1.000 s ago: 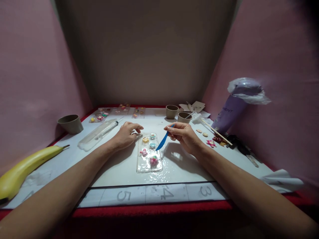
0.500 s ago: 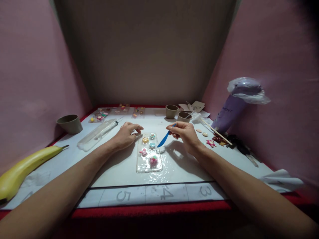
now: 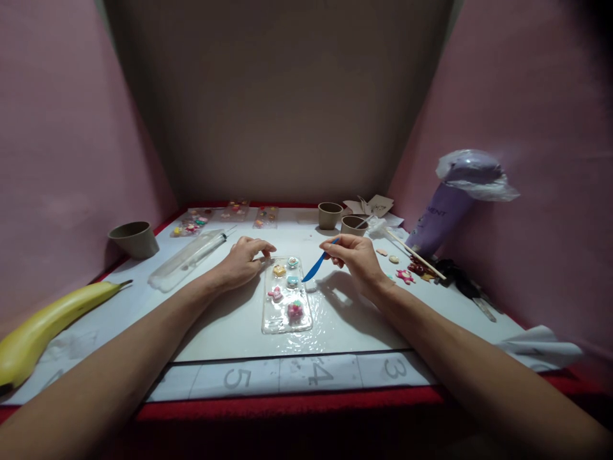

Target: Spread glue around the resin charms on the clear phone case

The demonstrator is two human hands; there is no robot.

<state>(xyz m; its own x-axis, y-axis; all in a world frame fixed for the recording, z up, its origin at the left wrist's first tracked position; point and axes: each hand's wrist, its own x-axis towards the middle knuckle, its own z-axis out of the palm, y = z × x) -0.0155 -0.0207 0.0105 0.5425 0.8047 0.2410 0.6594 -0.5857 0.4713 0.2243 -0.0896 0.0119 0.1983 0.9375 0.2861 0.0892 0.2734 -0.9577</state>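
Observation:
A clear phone case [image 3: 286, 318] lies flat on the white board, coated in something glossy and transparent. Several small charms are on it, among them a pink rabbit-like one [image 3: 275, 294], a red strawberry-like one [image 3: 295, 311] and a yellow one [image 3: 279, 271]. My left hand [image 3: 246, 259] rests at the case's far left corner, fingers loosely bent and apart; whether the fingertips touch the case is unclear. Pinched in my right hand [image 3: 352, 254] is a blue plastic knife [image 3: 315, 268], its blade slanting down to the case's right edge.
Three beige cups [image 3: 134, 240] stand at the left and back. A syringe [image 3: 205, 245] lies on a clear tray [image 3: 167, 271], near a banana [image 3: 57, 322]. Decorated cases [image 3: 265, 217] sit at the back. Loose charms [image 3: 405, 276], a wooden stick [image 3: 416, 254] and a purple bottle [image 3: 438, 214] are right.

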